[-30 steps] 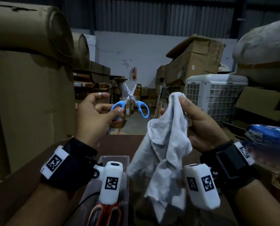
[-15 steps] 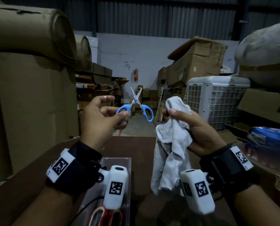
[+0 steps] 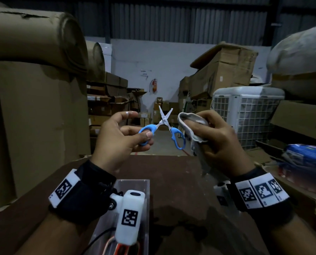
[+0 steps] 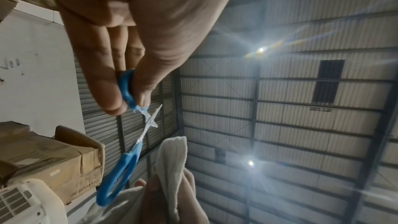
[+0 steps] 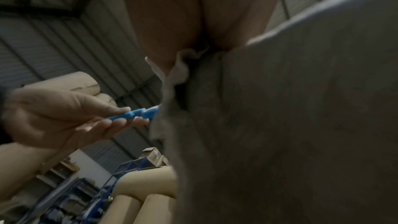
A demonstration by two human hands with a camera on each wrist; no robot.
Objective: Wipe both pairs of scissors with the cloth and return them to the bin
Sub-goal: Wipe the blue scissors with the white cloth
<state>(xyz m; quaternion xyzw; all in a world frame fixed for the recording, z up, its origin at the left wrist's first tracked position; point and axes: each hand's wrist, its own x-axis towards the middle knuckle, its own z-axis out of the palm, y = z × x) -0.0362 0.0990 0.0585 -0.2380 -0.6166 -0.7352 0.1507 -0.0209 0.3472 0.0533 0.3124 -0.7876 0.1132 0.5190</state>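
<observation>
Fingers [image 3: 146, 134]: left hand [image 3: 116, 142] pinches blue scissors [image 3: 164, 124], blades apart; right hand [image 3: 219, 142] grips cloth [image 3: 192, 120] just beside. Red scissors [image 3: 120, 248] in bin [image 3: 133, 183] below; wiping apparently unfinished.

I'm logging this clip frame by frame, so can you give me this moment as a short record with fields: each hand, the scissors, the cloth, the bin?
left hand: pinches one blue loop of the blue scissors, held up in the air
blue scissors: blades spread open, tips up
right hand: grips the bunched cloth
cloth: just right of the blades; contact cannot be told
bin: clear, on the brown table, below the left wrist
red scissors: lying in the bin
</observation>
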